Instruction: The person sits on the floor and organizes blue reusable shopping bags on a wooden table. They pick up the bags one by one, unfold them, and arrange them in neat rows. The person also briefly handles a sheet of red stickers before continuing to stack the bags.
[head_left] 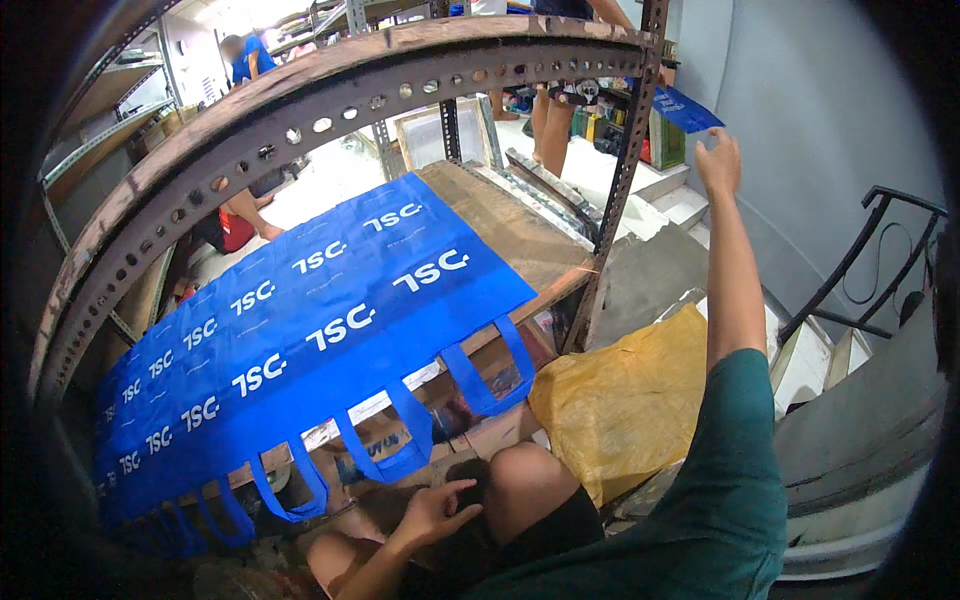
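Note:
Stretched far out to the right, my right hand [718,162] is closed, its fingertips pinching the corner of a blue printed bag [686,110]. The bag's other end passes behind the rack's upright. My left hand [437,515] rests low by my knees, its fingers loosely bent and apart, with nothing in it. Ahead of it, several blue bags [330,290] with white lettering lie flat in an overlapping row on a wooden shelf board [510,215]. Their blue loop handles [398,440] hang over the shelf's near edge.
A perforated metal beam [330,110] crosses above the bags, joined to an upright post [625,160]. A yellow sack [630,400] lies right of my knees. Black metal railing [865,265] stands by the grey wall. Other people are beyond the rack; one [553,120] stands near the post.

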